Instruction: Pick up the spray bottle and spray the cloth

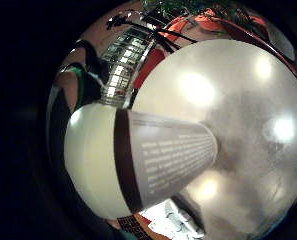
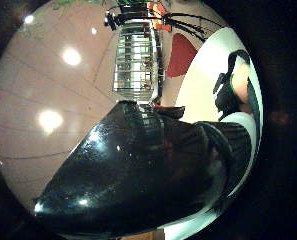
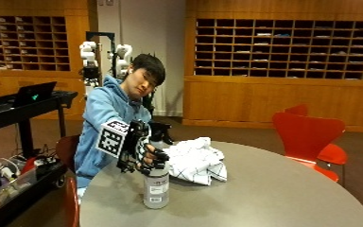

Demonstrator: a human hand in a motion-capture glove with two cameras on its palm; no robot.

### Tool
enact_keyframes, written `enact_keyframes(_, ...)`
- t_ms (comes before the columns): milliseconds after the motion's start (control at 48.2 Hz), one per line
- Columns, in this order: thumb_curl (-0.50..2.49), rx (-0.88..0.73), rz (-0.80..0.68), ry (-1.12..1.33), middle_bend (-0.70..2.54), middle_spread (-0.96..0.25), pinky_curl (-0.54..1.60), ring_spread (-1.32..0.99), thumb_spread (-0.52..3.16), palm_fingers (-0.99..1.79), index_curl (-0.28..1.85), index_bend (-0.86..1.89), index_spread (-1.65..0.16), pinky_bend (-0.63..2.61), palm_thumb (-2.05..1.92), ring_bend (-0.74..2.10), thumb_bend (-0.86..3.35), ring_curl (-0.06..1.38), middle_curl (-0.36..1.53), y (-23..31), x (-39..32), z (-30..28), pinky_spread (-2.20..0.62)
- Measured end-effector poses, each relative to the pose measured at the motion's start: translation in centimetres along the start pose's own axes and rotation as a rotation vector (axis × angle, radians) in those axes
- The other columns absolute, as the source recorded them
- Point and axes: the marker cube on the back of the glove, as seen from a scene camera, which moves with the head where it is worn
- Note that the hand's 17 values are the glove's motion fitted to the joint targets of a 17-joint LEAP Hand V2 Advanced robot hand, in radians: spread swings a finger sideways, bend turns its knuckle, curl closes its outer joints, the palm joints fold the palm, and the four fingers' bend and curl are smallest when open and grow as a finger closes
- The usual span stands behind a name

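A spray bottle (image 3: 156, 187) with a pale body, grey label and black spray head stands upright on the round grey table (image 3: 276, 198), near its front left edge. My gloved right hand (image 3: 141, 151) grips the bottle's neck and black head from the left side. The white cloth (image 3: 194, 158) lies crumpled on the table just behind and to the right of the bottle. In the little finger side palm view the bottle's body (image 1: 148, 160) fills the middle, with a bit of cloth (image 1: 175, 222) beside it. The thumb side palm view shows the glossy black spray head (image 2: 138, 175) close up.
Red chairs (image 3: 310, 137) stand at the table's far right. A black cart (image 3: 24, 142) with a laptop and cables is at the left, close to the person's chair. Wooden shelving lines the back wall.
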Motion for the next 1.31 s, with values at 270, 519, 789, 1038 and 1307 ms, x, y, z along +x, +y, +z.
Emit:
enact_keyframes(270, 0.58, -0.028, -0.030, -0.024, 0.60, -0.13, 0.19, -0.17, 0.61, 1.24, 0.46, 0.32, -0.22, 0.13, 0.88, 0.54, -0.03, 0.39, 0.49, 0.1, -0.6, 1.7, 0.01)
enact_keyframes(519, 0.64, -0.083, -0.045, -0.020, 0.62, -0.13, 0.22, -0.19, 0.49, 1.26, 0.51, 0.38, -0.22, 0.17, 0.91, 0.54, -0.03, 0.41, 0.50, 0.4, -1.0, 2.9, -0.03)
enact_keyframes(789, 0.70, -0.212, -0.124, 0.005, 0.62, -0.11, 0.28, -0.19, 0.41, 1.31, 0.54, 0.40, -0.21, 0.20, 0.91, 0.53, -0.03, 0.42, 0.50, 0.7, -2.0, 5.1, -0.08)
enact_keyframes(1038, 0.73, -0.452, -0.267, 0.156, 0.58, -0.11, 0.34, -0.19, 0.33, 1.38, 0.56, 0.45, -0.20, 0.30, 0.90, 0.54, -0.03, 0.44, 0.49, 2.1, -3.8, 7.0, -0.17)
enact_keyframes(1307, 0.76, -0.645, -0.512, 0.396, 0.61, -0.11, 0.38, -0.19, 0.27, 1.40, 0.57, 0.48, -0.20, 0.34, 0.89, 0.56, -0.03, 0.45, 0.50, 5.1, -7.2, 8.5, -0.22)
